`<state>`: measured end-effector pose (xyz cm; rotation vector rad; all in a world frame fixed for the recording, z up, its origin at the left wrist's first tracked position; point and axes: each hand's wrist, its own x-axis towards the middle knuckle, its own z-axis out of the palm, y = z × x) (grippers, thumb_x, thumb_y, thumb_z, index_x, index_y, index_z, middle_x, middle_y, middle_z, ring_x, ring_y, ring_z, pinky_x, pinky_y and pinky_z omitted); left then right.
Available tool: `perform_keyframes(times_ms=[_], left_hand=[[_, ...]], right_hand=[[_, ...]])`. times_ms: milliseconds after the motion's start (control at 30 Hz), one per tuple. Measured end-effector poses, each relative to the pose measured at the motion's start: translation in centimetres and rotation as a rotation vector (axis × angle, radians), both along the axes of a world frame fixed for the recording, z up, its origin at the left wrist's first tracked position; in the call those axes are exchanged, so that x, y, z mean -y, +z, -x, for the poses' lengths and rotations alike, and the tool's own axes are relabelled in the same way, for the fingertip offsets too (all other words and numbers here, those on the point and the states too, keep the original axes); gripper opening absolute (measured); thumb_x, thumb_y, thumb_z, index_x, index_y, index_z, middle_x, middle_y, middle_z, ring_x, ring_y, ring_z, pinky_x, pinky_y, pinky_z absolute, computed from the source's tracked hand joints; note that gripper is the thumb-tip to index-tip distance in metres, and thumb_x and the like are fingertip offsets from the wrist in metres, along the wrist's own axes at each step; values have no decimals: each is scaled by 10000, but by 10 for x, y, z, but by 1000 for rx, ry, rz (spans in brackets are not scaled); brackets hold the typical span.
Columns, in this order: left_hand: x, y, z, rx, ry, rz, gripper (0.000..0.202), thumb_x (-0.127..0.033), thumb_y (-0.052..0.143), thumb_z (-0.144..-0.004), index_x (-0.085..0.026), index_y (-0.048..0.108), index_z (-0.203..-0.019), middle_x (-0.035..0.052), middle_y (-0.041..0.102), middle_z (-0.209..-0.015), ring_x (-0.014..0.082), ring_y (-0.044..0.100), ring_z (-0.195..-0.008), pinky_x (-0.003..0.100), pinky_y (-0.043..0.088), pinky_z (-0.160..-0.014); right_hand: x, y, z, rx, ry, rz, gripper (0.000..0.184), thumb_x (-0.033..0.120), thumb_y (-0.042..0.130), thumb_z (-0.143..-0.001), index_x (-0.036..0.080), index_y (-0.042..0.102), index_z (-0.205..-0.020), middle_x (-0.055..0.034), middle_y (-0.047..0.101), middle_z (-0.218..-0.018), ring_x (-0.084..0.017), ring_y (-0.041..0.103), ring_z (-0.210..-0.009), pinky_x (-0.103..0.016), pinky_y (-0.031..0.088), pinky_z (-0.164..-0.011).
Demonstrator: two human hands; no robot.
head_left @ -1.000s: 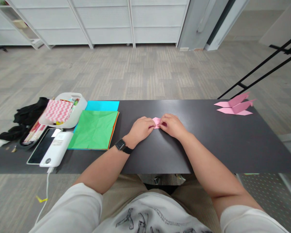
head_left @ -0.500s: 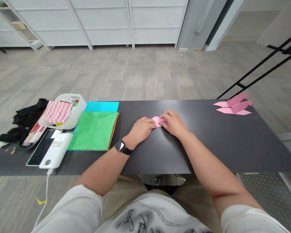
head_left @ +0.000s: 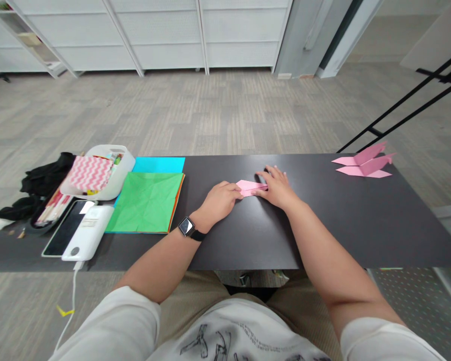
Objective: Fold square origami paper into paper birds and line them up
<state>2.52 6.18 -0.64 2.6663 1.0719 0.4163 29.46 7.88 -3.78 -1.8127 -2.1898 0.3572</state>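
The left hand point(head_left: 221, 199), fingers bunched, holds the left end of a slim, pointed, pink folded paper point(head_left: 248, 188); the right hand point(head_left: 278, 189) spreads wide, thumb at its right tip. That paper lies on the dark grey bench point(head_left: 383, 220). Left of it, a creased green square sheet point(head_left: 146, 200); far right of it, winged pink folded-paper figures point(head_left: 376, 164).

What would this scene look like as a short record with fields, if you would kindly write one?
Left hand: touching the left end of a narrow, folded pink paper strip
Right hand: spread, thumb at the strip's right end
Left of hands: square green paper sheet atop others
Left side: open white box
Far right: pointed pink folded paper
Surface: long dark grey table
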Motion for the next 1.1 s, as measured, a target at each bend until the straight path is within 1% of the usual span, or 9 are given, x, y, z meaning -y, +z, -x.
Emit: perform_keyframes(times_ms=[133, 300, 433, 533, 667, 733, 867, 1000, 1100], left_hand=[[0, 1, 0, 5, 6, 8, 350, -99, 582, -998, -284, 847, -1132, 33, 771, -1316, 241, 652, -1115, 428, 549, -1078], [1, 1, 0, 1, -2, 4, 366, -99, 559, -1004, -279, 841, -1151, 43, 769, -1317, 245, 649, -1117, 428, 545, -1069], [3, 3, 0, -15, -18, 0, 434, -69, 529, -994, -290, 822, -1227, 43, 761, -1319, 242, 638, -1109, 431, 536, -1068], [7, 7, -2, -43, -18, 1, 462, -78, 542, -984, -303, 803, -1291, 63, 753, -1295, 249, 630, -1126, 446, 528, -1075], [13, 11, -4, -69, -1, -10, 451, -142, 581, -987, -311, 777, -1357, 88, 743, -1254, 276, 615, -1161, 483, 515, -1088], [15, 12, -5, -63, 23, -17, 397, -184, 586, -1003, -307, 800, -1314, 85, 747, -1256, 285, 614, -1165, 527, 482, -1133], [17, 13, -6, -36, 93, -34, 275, -286, 602, -1035, -319, 853, -1144, 48, 770, -1299, 289, 631, -1159, 643, 334, -1254], [19, 18, -4, -52, 122, -26, 249, -282, 621, -1025, -303, 867, -1058, 42, 783, -1331, 302, 646, -1143, 711, 305, -1250], [20, 23, 0, -88, 111, -14, 250, -271, 621, -1025, -297, 869, -1046, 37, 784, -1353, 314, 658, -1136, 749, 298, -1238]], right_hand=[[-5, 1, -15, 2, -42, 46, 820, 619, 853, -833, 317, 598, -1551, -160, 391, -1739, -511, 264, -1631, -778, 232, -1272], [-6, 8, -19, 6, -29, 62, 767, 568, 857, -844, 304, 629, -1527, -168, 422, -1723, -504, 300, -1619, -770, 230, -1277], [-6, 12, -12, -55, -14, 15, 636, 539, 741, -942, 273, 638, -1511, -187, 483, -1668, -436, 403, -1579, -735, 278, -1275], [-3, 11, -1, -96, 59, -36, 598, 511, 715, -955, 257, 648, -1492, -191, 500, -1645, -392, 452, -1551, -673, 322, -1281], [2, 7, 14, -69, 95, -38, 590, 508, 742, -934, 284, 662, -1474, -157, 503, -1657, -436, 395, -1583, -749, 253, -1280], [4, 5, 17, -52, 91, -23, 588, 507, 753, -933, 291, 664, -1472, -146, 494, -1671, -446, 353, -1608, -762, 217, -1286], [2, 3, 16, -43, 100, 1, 597, 511, 763, -936, 312, 650, -1487, -133, 468, -1699, -431, 318, -1631, -750, 203, -1297], [0, 3, 14, -38, 93, 13, 617, 528, 769, -936, 314, 641, -1500, -133, 452, -1713, -422, 318, -1634, -741, 193, -1305], [0, 4, 13, -42, 91, 25, 627, 542, 770, -933, 309, 641, -1501, -126, 451, -1714, -411, 302, -1644, -724, 175, -1319]])
